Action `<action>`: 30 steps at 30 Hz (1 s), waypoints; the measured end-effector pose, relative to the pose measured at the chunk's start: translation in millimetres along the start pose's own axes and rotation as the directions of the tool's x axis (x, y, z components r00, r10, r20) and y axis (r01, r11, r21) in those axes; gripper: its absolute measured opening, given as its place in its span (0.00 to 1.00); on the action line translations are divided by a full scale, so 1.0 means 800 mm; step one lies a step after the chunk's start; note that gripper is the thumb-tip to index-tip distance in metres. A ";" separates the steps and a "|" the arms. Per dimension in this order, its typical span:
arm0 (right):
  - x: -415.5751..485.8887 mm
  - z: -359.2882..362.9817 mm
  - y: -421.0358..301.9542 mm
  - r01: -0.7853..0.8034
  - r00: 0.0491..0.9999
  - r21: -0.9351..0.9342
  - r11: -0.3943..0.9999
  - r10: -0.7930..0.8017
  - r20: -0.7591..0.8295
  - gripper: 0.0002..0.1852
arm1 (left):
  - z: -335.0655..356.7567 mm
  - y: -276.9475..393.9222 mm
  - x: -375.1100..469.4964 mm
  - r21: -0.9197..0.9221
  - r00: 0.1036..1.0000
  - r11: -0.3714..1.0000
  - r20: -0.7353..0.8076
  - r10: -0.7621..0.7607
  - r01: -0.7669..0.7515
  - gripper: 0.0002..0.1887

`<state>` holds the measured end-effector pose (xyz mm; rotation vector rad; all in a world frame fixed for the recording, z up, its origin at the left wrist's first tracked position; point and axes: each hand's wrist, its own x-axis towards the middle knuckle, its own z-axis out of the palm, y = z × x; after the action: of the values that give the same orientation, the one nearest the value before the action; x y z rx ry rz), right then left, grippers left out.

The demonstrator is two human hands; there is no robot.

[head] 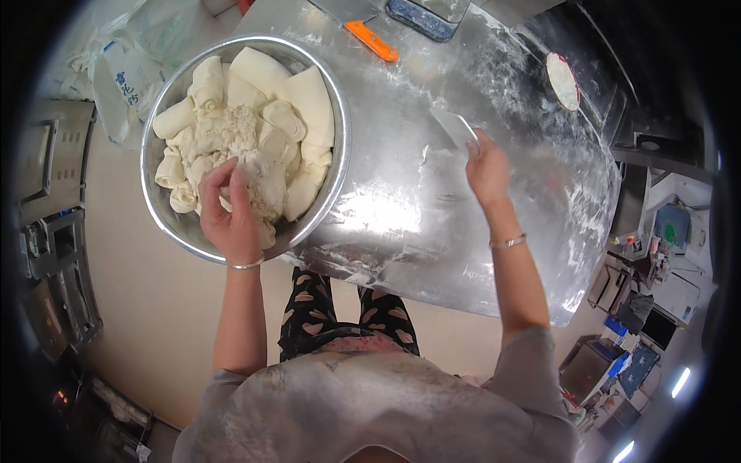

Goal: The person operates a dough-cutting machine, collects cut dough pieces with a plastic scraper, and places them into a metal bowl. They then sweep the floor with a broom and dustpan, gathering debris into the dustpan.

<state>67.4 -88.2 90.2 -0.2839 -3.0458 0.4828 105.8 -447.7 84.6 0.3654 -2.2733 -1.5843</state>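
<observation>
A large steel bowl stands at the left of the metal table, with rolled and folded pieces of pale dough in it. Loose flour and dough crumbs lie over the middle of the heap. My left hand is above the near part of the bowl, its fingers curled and thumb close to the forefinger. Whether anything is pinched there is hard to see. In my right hand is a flat dough scraper, tilted over the tabletop, its blade pointing up and left.
The floury metal table carries an orange-handled knife and a dark blue-rimmed object at the far edge. A round container of white powder is at the far right. Plastic bags lie beyond the bowl.
</observation>
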 end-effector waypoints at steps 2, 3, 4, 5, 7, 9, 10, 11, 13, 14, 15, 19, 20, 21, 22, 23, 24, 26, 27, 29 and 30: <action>0.009 0.020 0.029 0.062 0.998 -0.136 0.989 -0.058 0.033 0.12 | -0.002 -0.001 0.001 0.060 0.999 0.997 0.000 -0.039 0.039 0.13; 0.004 0.030 0.035 0.137 0.990 -0.159 0.978 -0.132 0.046 0.13 | -0.003 0.000 0.002 0.088 1.000 0.996 -0.012 -0.022 0.023 0.14; -0.003 0.040 0.036 0.174 0.984 -0.188 0.967 -0.163 0.075 0.15 | -0.001 0.002 0.003 0.112 0.999 0.993 -0.025 0.034 -0.031 0.16; -0.010 0.048 0.035 0.186 0.979 -0.229 0.955 -0.162 0.122 0.16 | 0.002 0.005 0.004 0.138 0.995 0.987 -0.038 0.089 -0.083 0.18; -0.041 0.053 0.026 0.338 0.928 -0.116 0.934 -0.311 0.207 0.18 | 0.005 0.015 0.004 0.173 0.963 0.954 -0.069 0.261 -0.246 0.22; -0.057 0.049 0.017 0.424 0.873 -0.057 0.904 -0.391 0.292 0.18 | 0.010 0.027 0.005 0.198 0.948 0.930 -0.014 0.319 -0.310 0.26; -0.057 0.046 0.013 0.451 0.849 -0.050 0.891 -0.411 0.333 0.18 | 0.014 0.033 0.005 0.189 0.942 0.926 -0.008 0.335 -0.328 0.26; -0.056 0.043 0.009 0.491 0.818 -0.031 0.870 -0.448 0.361 0.17 | 0.016 0.040 0.004 0.163 0.939 0.926 -0.001 0.345 -0.340 0.26; -0.027 0.051 -0.007 0.562 0.826 0.047 0.826 -0.563 0.031 0.15 | 0.025 0.053 -0.002 0.122 0.932 0.925 0.025 0.360 -0.361 0.26; -0.009 0.057 -0.014 0.561 0.826 0.034 0.827 -0.562 0.045 0.14 | 0.032 0.058 -0.006 0.084 0.932 0.928 0.033 0.362 -0.363 0.26; 0.007 0.068 -0.025 0.562 0.825 0.027 0.827 -0.562 0.056 0.13 | 0.039 0.063 -0.010 0.053 0.926 0.924 0.039 0.376 -0.378 0.26; 0.025 0.112 -0.077 0.670 0.731 0.034 0.742 -0.667 0.143 0.08 | 0.064 0.079 -0.024 -0.046 0.924 0.925 0.054 0.379 -0.377 0.26; 0.018 0.120 -0.086 0.707 0.685 0.051 0.706 -0.701 0.201 0.07 | 0.067 0.082 -0.027 -0.062 0.930 0.930 0.057 0.364 -0.361 0.25; 0.009 0.125 -0.090 0.742 0.632 0.071 0.667 -0.731 0.256 0.07 | 0.069 0.084 -0.030 -0.080 0.936 0.936 0.057 0.348 -0.343 0.25; -0.003 0.126 -0.086 0.771 0.589 0.094 0.629 -0.762 0.269 0.07 | 0.070 0.087 -0.033 -0.073 0.933 0.935 0.073 0.353 -0.348 0.25; -0.017 0.125 -0.080 0.799 0.543 0.116 0.590 -0.792 0.280 0.06 | 0.071 0.088 -0.036 -0.067 0.930 0.934 0.086 0.357 -0.352 0.24; -0.031 0.123 -0.073 0.835 0.491 0.154 0.529 -0.841 0.229 0.06 | 0.070 0.090 -0.040 -0.064 0.929 0.934 0.100 0.356 -0.351 0.24; -0.048 0.108 -0.043 0.810 0.514 0.165 0.563 -0.816 0.263 0.08 | 0.070 0.091 -0.051 -0.110 0.922 0.933 0.155 0.356 -0.342 0.22; -0.054 0.098 -0.026 0.792 0.530 0.169 0.587 -0.798 0.285 0.09 | 0.070 0.091 -0.059 -0.139 0.917 0.932 0.180 0.356 -0.335 0.21; -0.066 0.071 0.009 0.833 0.488 0.073 0.548 -0.791 0.368 0.12 | 0.078 0.087 -0.081 -0.207 0.900 0.926 0.244 0.361 -0.316 0.17; -0.069 0.057 0.023 0.818 0.517 0.045 0.574 -0.767 0.380 0.13 | 0.081 0.084 -0.088 -0.169 0.859 0.916 0.318 0.401 -0.365 0.16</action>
<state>121.6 -95.2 40.5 1.3250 -3.0472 0.2452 141.8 -341.7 118.0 -0.4103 -2.3033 -1.6354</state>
